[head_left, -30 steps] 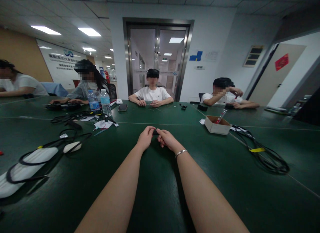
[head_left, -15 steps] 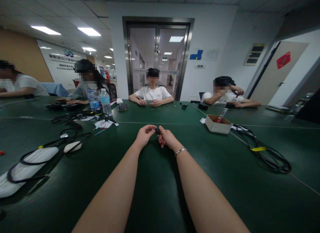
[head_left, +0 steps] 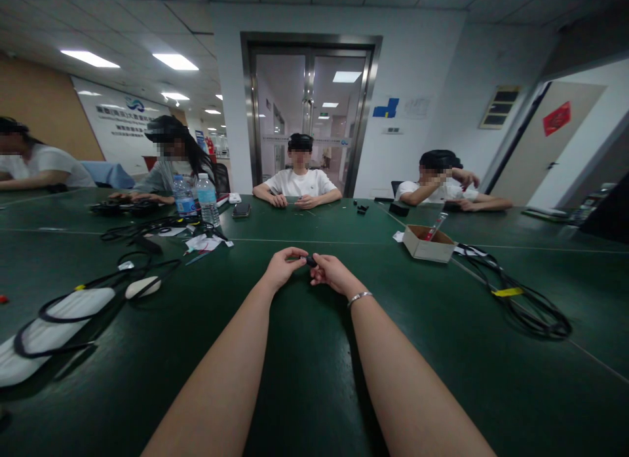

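Observation:
Between my two hands, over the middle of the green table [head_left: 304, 352], is a small black object [head_left: 310, 260]; it is too small and too covered by fingers to name. The thumb and fingers of my left hand [head_left: 284, 268] pinch its left end. My right hand [head_left: 332, 272], with a silver bracelet on its wrist, grips the right end, its lower fingers curled beneath.
To the right stand an open cardboard box [head_left: 428, 246] with a red-and-clear tube in it and a coiled black cable [head_left: 533, 310]. On the left lie a white power strip [head_left: 59, 329], a white mouse [head_left: 142, 287] and water bottles [head_left: 208, 201]. Several people sit around the table.
The small black object has turned slightly and sits a little lower between my fingers. My right hand and wrist have shifted slightly down and right; both hands keep their hold.

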### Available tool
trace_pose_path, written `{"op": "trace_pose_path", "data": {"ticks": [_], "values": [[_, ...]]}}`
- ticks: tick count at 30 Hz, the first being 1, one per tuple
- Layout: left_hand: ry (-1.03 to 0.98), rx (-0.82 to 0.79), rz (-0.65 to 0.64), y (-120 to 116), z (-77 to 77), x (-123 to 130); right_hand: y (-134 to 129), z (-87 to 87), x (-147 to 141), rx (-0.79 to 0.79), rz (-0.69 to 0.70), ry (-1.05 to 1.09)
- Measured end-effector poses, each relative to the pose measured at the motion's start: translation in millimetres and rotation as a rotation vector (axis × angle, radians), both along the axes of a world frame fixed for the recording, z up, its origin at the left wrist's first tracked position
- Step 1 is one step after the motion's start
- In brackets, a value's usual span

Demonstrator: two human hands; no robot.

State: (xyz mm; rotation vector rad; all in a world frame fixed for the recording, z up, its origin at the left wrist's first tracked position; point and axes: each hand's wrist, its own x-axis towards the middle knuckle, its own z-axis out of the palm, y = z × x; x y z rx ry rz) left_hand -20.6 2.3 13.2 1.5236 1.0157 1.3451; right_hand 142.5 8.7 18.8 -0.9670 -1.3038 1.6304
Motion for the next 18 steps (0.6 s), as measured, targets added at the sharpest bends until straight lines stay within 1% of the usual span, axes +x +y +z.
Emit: {"op": "trace_pose_path", "data": {"ticks": [5,8,13,15,18], "values": [[0.048,0.002,0.030,1,0.0,1,2,-1.8,0,-0.031,-0.033,0.009],[0.081,-0.005,0.079,3,-2.0,2,3,-3.3,0,-0.026,-0.046,0.020],[0.161,-0.044,0.181,6,-9.9,5,2,-4.5,-2,0.023,-0.063,0.063],[0.185,-0.019,0.177,6,-12.7,7,2,-4.4,-3,0.039,-0.068,0.066],[0.160,-0.009,0.101,7,-14.6,9,1,-3.3,-3,0.043,-0.063,0.057]]}}
